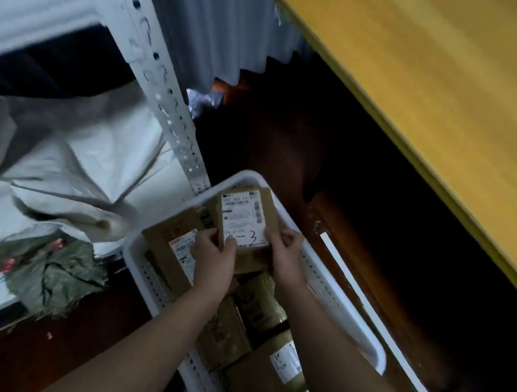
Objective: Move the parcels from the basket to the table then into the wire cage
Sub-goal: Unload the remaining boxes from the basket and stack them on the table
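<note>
Parcel (243, 224) with a white label is gripped at its near corners by the left hand (214, 256) and right hand (285, 253), above other parcels in the white basket (350, 315) beside the yellow surface (451, 101).

Parcel label (243, 224) — handwritten "3".

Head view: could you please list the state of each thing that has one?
Labelled parcel: lifted above the basket, gripped by both hands.
Left hand: grips the parcel's left edge.
Right hand: grips its right edge.
White basket: on the floor, holding more parcels.
Yellow table: mostly bare.
</note>
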A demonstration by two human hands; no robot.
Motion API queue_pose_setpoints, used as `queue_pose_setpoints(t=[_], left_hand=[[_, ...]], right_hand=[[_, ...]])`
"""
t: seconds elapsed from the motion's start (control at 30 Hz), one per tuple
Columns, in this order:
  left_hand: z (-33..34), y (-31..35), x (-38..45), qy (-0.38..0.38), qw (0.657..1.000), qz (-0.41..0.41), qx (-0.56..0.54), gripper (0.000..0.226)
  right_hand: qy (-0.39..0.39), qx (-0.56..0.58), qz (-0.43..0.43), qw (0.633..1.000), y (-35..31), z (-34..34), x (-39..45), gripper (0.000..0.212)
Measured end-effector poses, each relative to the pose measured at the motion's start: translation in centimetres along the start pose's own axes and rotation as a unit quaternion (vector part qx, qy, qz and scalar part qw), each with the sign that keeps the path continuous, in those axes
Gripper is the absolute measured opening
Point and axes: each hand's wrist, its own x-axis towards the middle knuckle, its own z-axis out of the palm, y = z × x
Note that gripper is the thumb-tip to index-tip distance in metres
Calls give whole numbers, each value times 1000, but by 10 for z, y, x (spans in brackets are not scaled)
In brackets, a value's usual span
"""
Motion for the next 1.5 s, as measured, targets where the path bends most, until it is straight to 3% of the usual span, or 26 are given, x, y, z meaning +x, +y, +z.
queue_pose_setpoints(t=[0.1, 0.2, 0.3, 0.5, 0.57, 0.7, 1.13, 1.5], left_hand=[[-25, 21, -40, -29, 999, 36, 6, 29], [-45, 51, -80, -72, 995, 67, 14, 51], [-62, 87, -122, -122, 985, 121, 2, 49], [-70, 160, -195, -185, 961, 202, 49, 46], [-61, 181, -215, -201, 958, 200, 47, 47], [-34, 215, -266, -264, 946, 182, 47, 43], [96, 283, -450, -414, 839, 334, 116, 37], [251, 301, -601, -491, 774, 389, 96, 41]], right_hand=[[3, 27, -25, 999, -23, -6, -50, 36], [-3, 49, -33, 998, -49, -11, -99, 54], [17, 35, -58, 998, -82, -20, -145, 51], [75, 33, -104, 991, -142, -59, -207, 87], [98, 22, -129, 987, -170, -73, -242, 84], [156, 35, -148, 976, -203, -121, -293, 50], [257, 142, -220, 930, -248, -311, -421, 47], [293, 181, -274, 898, -281, -529, -459, 56]])
